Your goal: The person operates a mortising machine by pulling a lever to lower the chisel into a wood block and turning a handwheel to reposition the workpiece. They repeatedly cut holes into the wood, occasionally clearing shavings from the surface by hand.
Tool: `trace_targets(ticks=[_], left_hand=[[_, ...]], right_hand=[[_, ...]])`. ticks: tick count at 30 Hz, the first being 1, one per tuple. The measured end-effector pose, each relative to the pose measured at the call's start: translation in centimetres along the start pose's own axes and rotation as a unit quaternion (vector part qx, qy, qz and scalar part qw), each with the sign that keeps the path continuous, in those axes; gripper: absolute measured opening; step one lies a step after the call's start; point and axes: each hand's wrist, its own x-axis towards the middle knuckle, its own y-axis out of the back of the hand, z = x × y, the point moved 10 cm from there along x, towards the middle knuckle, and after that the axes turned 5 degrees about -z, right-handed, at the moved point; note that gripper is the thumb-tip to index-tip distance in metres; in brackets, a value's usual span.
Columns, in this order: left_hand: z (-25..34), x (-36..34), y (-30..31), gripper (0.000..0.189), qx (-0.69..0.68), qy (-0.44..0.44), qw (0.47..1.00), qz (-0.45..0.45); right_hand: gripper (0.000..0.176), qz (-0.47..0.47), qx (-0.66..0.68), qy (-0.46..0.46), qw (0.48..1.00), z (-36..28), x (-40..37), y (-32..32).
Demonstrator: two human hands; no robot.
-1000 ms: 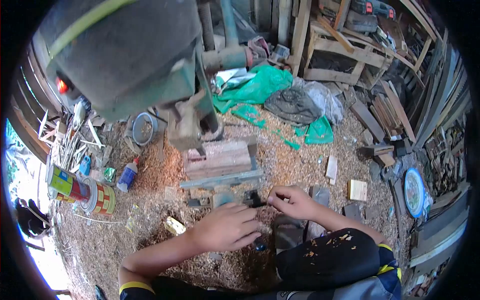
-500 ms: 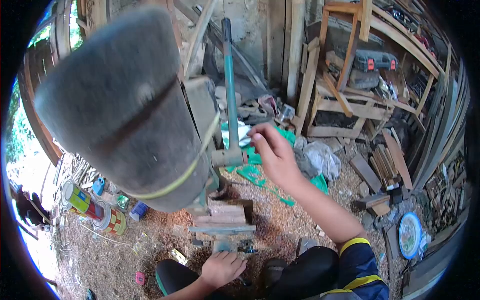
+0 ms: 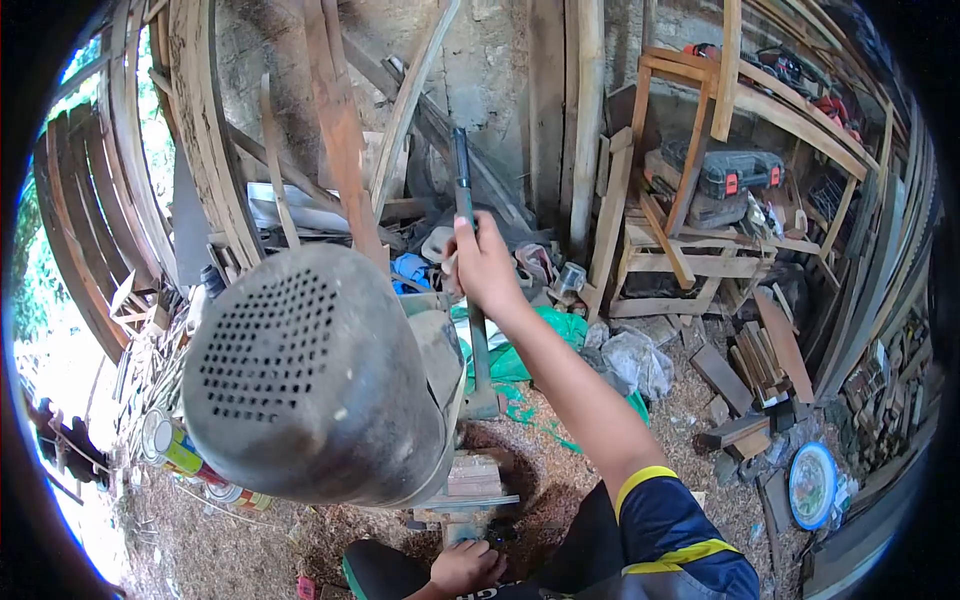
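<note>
Gripping one lever (image 3: 462, 165), one right hand (image 3: 482, 262), fingers closed; one left hand (image 3: 468, 567) by one vise (image 3: 461, 531), hold unclear.

Wood shavings (image 3: 240, 550) litter the floor (image 3: 690, 540) — from mid-view, printed cans (image 3: 182, 452) sit at eight o'clock, a small pink object (image 3: 306, 587) at seven. Toward four lie green plastic (image 3: 560, 326), a crumpled whitish bag (image 3: 642, 366), a wood board (image 3: 720, 375) and — farther out — a blue-rimmed basin (image 3: 812, 485).

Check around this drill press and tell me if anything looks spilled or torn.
Wood shavings litter the floor around the drill press, like uncleared waste. Behind it, green plastic lies crumpled, with ragged scraps trailing off it, so it looks torn.
</note>
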Motion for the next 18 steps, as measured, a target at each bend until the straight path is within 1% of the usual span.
trace_targets(ticks=[1,3,4,6,7,8,9,10,12,13,14,16,17,18], left_hand=[[-0.1,-0.4,-0.7,0.019,0.0,-0.001,1.0,0.003],[-1.2,-2.6,0.0,0.011,0.0,0.028,0.987,0.157],[-1.7,-3.5,-1.0,0.011,-0.002,0.028,0.987,0.159],[-4.4,-4.6,-4.5,0.018,-0.125,0.103,0.986,0.049],[-4.0,-4.2,-3.9,0.018,-0.126,0.103,0.985,0.049],[-3.2,-3.2,-3.0,0.019,-0.119,0.091,0.988,0.028],[-2.7,-2.4,-2.5,0.02,-0.11,0.079,0.991,0.007],[-2.8,-2.3,-2.4,0.02,-0.108,0.076,0.991,0.01],[-2.8,-2.2,-2.6,0.016,-0.094,0.069,0.993,0.0],[-2.8,-2.1,-2.7,0.015,-0.088,0.066,0.994,-0.007],[-2.8,-2.1,-2.8,0.014,-0.081,0.063,0.995,-0.014],[-2.7,-2.0,-3.0,0.014,-0.065,0.055,0.996,-0.027],[-2.6,-2.0,-3.0,0.014,-0.056,0.051,0.997,-0.031],[-2.6,-2.0,-3.1,0.015,-0.047,0.048,0.997,-0.035]], right_hand=[[0.032,0.004,0.015,-0.011,1.0,-0.5,1.2,0.1],[0.033,0.003,0.035,-0.003,0.999,-2.0,3.6,0.2],[0.034,0.004,0.056,0.001,0.998,-2.7,4.8,0.3],[0.035,0.018,0.032,-0.012,0.999,-3.7,6.8,0.4],[0.034,0.032,0.021,-0.02,0.999,-4.2,7.3,0.6],[0.034,0.046,0.011,-0.026,0.999,-4.6,7.8,0.7],[0.033,0.084,-0.079,0.066,0.991,-5.1,8.7,1.3],[0.033,0.084,-0.079,0.07,0.991,-6.8,8.1,1.2],[0.031,0.036,0.03,0.1,0.994,-12.7,5.1,0.2],[0.032,0.019,0.058,0.031,0.998,-12.9,4.7,0.0],[0.032,0.019,0.059,0.031,0.998,-13.1,5.2,0.3],[0.036,-0.031,0.122,0.011,0.992,-13.6,7.2,-0.4],[0.041,-0.027,0.154,-0.03,0.987,-13.4,7.8,-0.6],[0.041,-0.03,0.154,-0.026,0.987,-14.2,8.5,-0.7]])
